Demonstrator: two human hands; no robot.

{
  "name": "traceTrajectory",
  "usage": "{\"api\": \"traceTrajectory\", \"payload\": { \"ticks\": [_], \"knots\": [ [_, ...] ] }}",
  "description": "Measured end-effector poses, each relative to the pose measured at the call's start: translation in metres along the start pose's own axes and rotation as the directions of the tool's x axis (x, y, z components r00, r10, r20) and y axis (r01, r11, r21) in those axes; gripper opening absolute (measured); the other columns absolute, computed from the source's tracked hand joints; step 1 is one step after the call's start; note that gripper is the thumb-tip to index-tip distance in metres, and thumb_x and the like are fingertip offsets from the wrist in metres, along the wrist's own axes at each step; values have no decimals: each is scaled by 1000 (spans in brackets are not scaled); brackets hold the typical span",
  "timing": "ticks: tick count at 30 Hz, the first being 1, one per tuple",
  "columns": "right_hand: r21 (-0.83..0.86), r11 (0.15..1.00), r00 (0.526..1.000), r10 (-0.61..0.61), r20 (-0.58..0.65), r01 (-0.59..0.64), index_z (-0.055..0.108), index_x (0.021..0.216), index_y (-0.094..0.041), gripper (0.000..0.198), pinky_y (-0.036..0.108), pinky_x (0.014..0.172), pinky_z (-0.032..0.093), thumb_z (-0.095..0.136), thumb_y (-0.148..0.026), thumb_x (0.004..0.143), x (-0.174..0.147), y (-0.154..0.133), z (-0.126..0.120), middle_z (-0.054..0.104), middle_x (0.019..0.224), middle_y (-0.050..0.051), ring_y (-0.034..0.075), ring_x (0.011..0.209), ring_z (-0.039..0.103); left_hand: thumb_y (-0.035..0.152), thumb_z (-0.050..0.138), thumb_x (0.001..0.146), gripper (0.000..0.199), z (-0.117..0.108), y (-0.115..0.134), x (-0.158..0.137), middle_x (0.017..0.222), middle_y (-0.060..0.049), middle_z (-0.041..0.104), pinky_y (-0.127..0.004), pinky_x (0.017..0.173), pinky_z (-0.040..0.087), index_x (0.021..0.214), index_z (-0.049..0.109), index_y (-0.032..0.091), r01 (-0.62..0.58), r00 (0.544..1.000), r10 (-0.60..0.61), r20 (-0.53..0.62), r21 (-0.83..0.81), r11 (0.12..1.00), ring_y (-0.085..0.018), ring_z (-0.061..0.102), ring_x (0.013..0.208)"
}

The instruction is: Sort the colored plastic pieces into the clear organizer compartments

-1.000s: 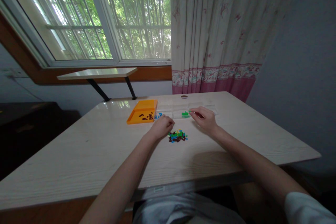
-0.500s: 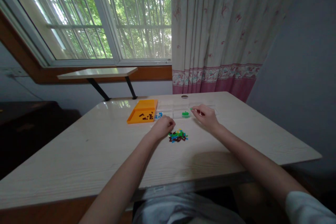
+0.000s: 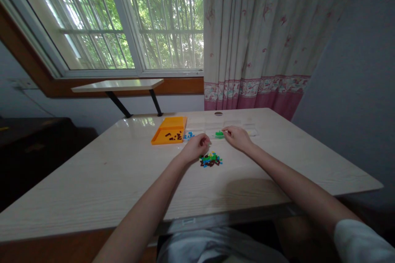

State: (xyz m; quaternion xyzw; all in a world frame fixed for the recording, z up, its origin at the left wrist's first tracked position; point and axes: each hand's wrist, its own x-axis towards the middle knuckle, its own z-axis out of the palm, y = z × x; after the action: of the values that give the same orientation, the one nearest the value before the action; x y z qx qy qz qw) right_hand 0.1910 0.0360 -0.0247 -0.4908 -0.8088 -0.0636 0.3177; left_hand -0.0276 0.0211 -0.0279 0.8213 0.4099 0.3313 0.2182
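On the pale table: mixed pile, left hand and right hand close by

Clock read from the pile, 12 towards the far edge. Pile itself at centre: green, blue, dark brown and a little yellow, heaped loosely on the tabletop. Left hand at about 11 o'clock, just beyond the pile, fingers curled inward, thumb near the forefinger; whether it had hold of a piece, I could not tell. Right hand between 1 and 2, thumb and fingertips drawn together, just beside the green pieces; anything pinched there was too small to make out. Green pieces lay just past 12 in a clear tray, its right part partly hidden by the right hand. Blue pieces showed between 10 and 11, near the left hand. Orange case at 10, beside the tray, dark brown pieces scattered in its near half. Farther out: pale shelf at 10, barred window around 11, patterned curtain between 12 and 1.
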Motion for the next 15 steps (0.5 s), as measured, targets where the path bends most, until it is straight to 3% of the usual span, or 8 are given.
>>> {"api": "traceTrajectory", "payload": {
  "ticks": [3, 7, 11, 15],
  "knots": [
    [85, 988, 991, -133, 33, 130, 64, 92, -20, 18, 21, 60, 38, 50, -25, 82, -10, -8, 1, 63, 73, 2, 11, 64, 55, 16, 51, 70, 16, 8, 0, 2, 70, 2, 56, -19, 56, 37, 86, 47, 15, 57, 997, -71, -33, -316, 947, -8, 49, 60],
    [183, 955, 969, -244, 42, 233, 64, 92, -20, 17, 19, 58, 37, 53, -25, 80, -17, -24, 5, 60, 70, 0, 10, 62, 54, 21, 60, 65, 29, 17, -1, 3, 66, 5, 56, -16, 51, 35, 86, 41, 17, 141, 987, -155, 29, -603, 785, -5, 48, 52],
    [224, 953, 977, -211, -3, 206, 64, 89, -20, 15, 18, 56, 36, 56, -25, 78, -19, -33, 6, 59, 68, -1, 9, 59, 52, 25, 66, 61, 37, 18, 3, 3, 63, 6, 56, -16, 46, 33, 85, 39, 18, 183, 978, -202, 58, -702, 688, -5, 46, 46],
    [223, 954, 980, -189, -65, 199, 65, 86, -20, 13, 18, 57, 36, 57, -25, 77, -20, -34, 7, 59, 68, -1, 8, 58, 52, 26, 67, 60, 37, 16, 7, 2, 63, 6, 57, -15, 46, 33, 83, 40, 17, 190, 976, -211, 59, -708, 680, -5, 47, 47]
  ]
}}
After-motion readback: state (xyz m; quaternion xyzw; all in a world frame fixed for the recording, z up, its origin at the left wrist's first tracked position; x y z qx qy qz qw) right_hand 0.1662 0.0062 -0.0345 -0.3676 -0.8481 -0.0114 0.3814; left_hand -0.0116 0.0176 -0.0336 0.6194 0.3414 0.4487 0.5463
